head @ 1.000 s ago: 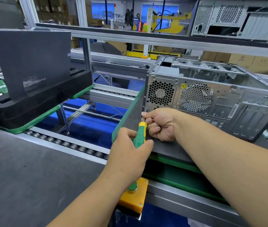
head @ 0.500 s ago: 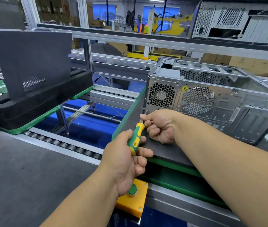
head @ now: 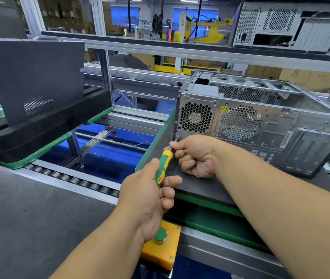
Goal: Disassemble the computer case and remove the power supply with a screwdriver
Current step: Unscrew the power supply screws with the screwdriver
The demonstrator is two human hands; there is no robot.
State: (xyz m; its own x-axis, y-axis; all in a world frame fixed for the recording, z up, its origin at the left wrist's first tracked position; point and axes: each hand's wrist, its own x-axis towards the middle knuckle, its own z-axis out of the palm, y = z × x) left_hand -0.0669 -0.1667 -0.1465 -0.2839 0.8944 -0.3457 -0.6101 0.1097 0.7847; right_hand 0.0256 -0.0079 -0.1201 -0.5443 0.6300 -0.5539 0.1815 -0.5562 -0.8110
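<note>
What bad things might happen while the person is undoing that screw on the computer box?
The screwdriver meets the case at a slant, so its tip may slip off the screw. The right hand pinches the shaft right by the tip, so a slip might jab a finger. Also, the screw sits near the mat's edge, above an open gap, so once loose it might drop out of reach.

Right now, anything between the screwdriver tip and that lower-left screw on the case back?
Nothing visible. The screwdriver shaft runs straight to the case corner; the right hand fingers pinch it beside the tip, not blocking.
</note>
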